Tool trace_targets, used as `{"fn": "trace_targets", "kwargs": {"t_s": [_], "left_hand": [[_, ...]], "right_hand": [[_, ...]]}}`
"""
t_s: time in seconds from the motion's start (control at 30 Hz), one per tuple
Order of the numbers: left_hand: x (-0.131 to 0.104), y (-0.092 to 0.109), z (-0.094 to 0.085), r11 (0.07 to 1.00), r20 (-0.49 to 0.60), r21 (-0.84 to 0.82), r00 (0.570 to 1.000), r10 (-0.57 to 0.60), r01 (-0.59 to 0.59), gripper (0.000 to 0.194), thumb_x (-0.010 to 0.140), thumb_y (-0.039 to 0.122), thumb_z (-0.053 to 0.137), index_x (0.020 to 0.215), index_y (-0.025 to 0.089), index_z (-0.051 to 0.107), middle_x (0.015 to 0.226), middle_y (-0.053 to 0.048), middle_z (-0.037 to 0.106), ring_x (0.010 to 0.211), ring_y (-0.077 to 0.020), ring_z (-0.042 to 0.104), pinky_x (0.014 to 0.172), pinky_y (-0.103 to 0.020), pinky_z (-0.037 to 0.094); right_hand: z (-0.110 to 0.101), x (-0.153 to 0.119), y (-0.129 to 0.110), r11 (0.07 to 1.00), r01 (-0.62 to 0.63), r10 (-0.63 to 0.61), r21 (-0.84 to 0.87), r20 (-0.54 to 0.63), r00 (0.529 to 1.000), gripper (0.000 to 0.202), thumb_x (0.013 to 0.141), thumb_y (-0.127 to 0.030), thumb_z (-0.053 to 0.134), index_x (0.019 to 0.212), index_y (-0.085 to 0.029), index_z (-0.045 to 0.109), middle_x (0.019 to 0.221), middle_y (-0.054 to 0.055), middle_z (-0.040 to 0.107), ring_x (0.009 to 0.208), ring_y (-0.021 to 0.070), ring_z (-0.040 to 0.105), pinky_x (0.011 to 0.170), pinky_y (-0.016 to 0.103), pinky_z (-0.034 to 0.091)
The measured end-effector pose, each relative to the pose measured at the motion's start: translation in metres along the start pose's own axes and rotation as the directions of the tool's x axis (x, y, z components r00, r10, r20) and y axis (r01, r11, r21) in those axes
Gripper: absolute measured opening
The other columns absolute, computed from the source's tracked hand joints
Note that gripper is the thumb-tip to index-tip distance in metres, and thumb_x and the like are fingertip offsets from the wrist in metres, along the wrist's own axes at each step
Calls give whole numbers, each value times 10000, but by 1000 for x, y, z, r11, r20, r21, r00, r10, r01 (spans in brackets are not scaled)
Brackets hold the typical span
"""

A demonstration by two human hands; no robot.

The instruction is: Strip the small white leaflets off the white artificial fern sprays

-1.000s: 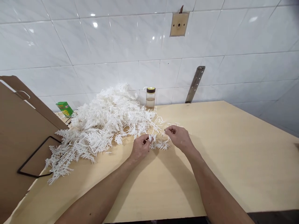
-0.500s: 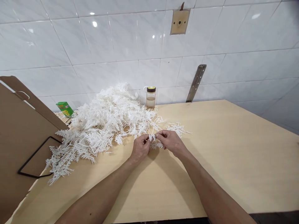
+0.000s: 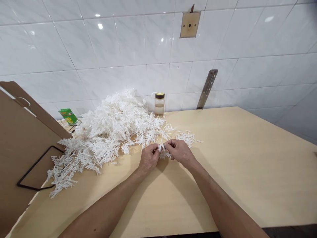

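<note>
Between my fingertips is a small white plastic foliage sprig (image 3: 161,147), with thin needle-like tips hanging down. My left hand (image 3: 149,156) pinches its left end between thumb and fingers. At its right end my right hand (image 3: 178,150) is closed in a pinch too. More white strands (image 3: 165,154) show below and behind the fingers; whether they belong to the same sprig I cannot tell. A big heap of white foliage sprigs (image 3: 116,122) spreads to the left of my hands. Just beyond the right hand lies a smaller bunch of sprigs (image 3: 187,137).
A jar (image 3: 159,104) with a dark lid, partly filled, stands behind the heap. At the far left are a green box (image 3: 68,116), a brown board (image 3: 27,132) and a black metal frame (image 3: 34,168). The wooden table (image 3: 247,165) meets a tiled wall, where a metal bracket (image 3: 207,89) is fixed.
Both hands stay in nearly the same place with the sprig between them. The right fingers have shifted very slightly; the view has moved a little.
</note>
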State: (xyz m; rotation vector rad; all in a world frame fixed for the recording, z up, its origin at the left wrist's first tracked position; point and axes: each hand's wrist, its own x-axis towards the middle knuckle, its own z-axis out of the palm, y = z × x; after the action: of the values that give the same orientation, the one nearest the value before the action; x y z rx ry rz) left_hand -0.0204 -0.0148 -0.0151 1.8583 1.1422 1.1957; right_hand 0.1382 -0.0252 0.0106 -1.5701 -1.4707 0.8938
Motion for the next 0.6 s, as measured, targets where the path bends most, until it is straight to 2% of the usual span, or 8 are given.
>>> {"fn": "trace_targets", "kwargs": {"t_s": [0.17, 0.3, 0.43, 0.6], "left_hand": [[0, -1, -1, 1000, 45, -14, 999, -8, 8, 204, 834, 236, 487, 726, 160, 643, 625, 15, 534, 609, -111, 457, 574, -219, 346], [0, -1, -1, 999, 71, -41, 997, -30, 33, 248, 860, 309, 498, 665, 165, 553, 586, 31, 453, 577, -101, 406, 548, -220, 311], [1, 2, -1, 998, 72, -43, 996, -45, 48, 319, 868, 365, 501, 617, 177, 442, 569, 41, 393, 565, -97, 369, 537, -224, 288], [1, 4, -1, 997, 61, -19, 995, -79, 80, 331, 855, 371, 502, 607, 188, 379, 562, 50, 358, 552, -93, 357, 533, -228, 277]], "right_hand": [[-1, -1, -1, 1000, 20, -20, 0, 24, 1000, 203, 774, -328, 534, 732, -177, 664, 607, -34, 589, 442, 93, 537, 455, 203, 436], [2, 0, 1, 999, 40, -39, -18, 44, 998, 199, 785, -308, 515, 722, -180, 654, 590, -37, 564, 461, 98, 534, 479, 208, 430], [5, 1, 4, 987, 79, -79, -138, 4, 997, 205, 812, -304, 497, 735, -186, 646, 598, -29, 584, 491, 111, 534, 507, 226, 390], [11, 3, 11, 921, 201, -239, -334, -77, 968, 136, 819, -227, 496, 733, -196, 597, 656, -7, 608, 607, 136, 528, 580, 243, 360]]}}
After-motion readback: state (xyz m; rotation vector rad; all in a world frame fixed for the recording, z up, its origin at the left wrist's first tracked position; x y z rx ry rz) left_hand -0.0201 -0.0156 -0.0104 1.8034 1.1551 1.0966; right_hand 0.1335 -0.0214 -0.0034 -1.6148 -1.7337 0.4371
